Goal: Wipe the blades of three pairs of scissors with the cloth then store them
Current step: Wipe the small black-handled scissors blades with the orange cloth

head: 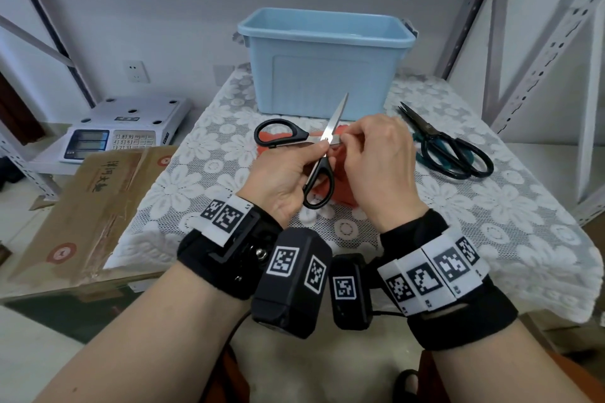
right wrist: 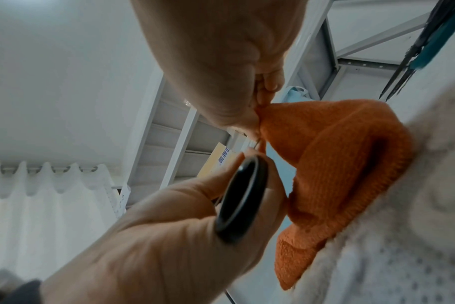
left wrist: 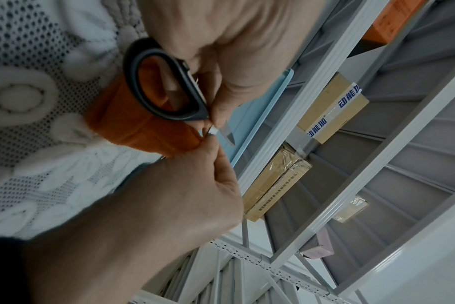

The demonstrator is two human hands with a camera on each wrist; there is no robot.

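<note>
L hand (head: pixel 288 173) grips open black scissors (head: pixel 316 147); R hand (head: pixel 376 154) pinches blade w/ orange cloth (right wrist: pixel 338 174).

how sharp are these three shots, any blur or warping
Head view: sharp and evenly lit, shelf uprights bowed by the wide lens. Left wrist view: left hand dim, tablecloth soft. Right wrist view: right hand and orange cloth close and blurred.

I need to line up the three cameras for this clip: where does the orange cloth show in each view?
Head: orange cloth at centre, on the lace tablecloth, mostly hidden behind both hands and the black-handled scissors.
Left wrist: left of centre, seen partly through the scissors' handle loop.
Right wrist: right of centre, one peak pinched by the right hand.
Shared landmark: the black scissors handle, visible in all three views.
</note>
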